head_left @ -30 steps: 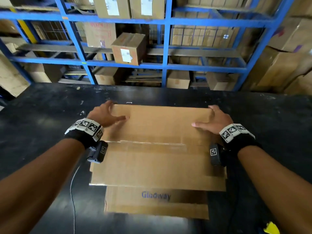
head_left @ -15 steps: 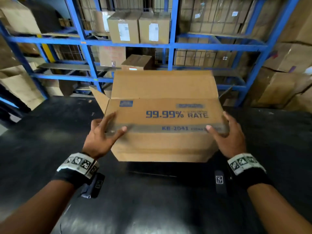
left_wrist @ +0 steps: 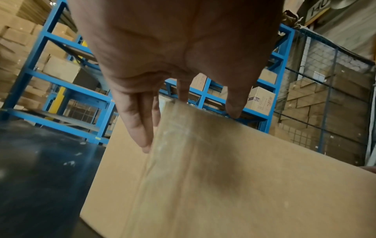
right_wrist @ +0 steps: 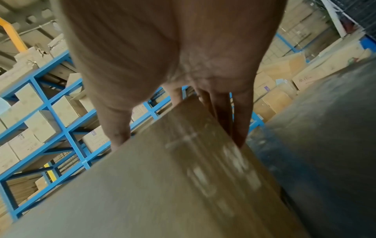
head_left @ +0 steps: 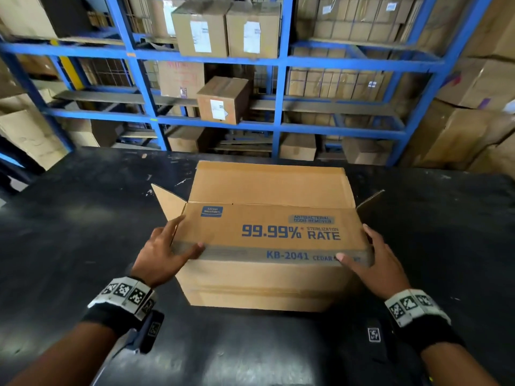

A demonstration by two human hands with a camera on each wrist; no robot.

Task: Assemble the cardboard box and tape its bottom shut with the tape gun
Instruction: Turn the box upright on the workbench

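Note:
The brown cardboard box [head_left: 267, 238] stands upright on the black table [head_left: 83, 232] in the head view, its top flaps open and blue "99.99% RATE" print facing me. A band of clear tape [head_left: 250, 253] runs across the near face. My left hand [head_left: 167, 249] grips the near left corner, thumb on the front face and fingers along the side. My right hand [head_left: 373, 257] grips the near right corner the same way. The left wrist view shows my left hand [left_wrist: 179, 48] on the box [left_wrist: 223, 177]. The right wrist view, blurred, shows my right hand [right_wrist: 173, 48] on the box [right_wrist: 162, 177]. No tape gun is in view.
Blue steel shelving [head_left: 278, 62] loaded with cartons runs behind the table's far edge. A small carton [head_left: 223, 98] sits on the middle shelf. More cartons [head_left: 459, 140] are stacked at the right. The dark tabletop stretches to both sides of the box.
A second ago the box lay low under both my hands. I raised it and turned it so the open flaps face up. It has since come down to the table, closer to me.

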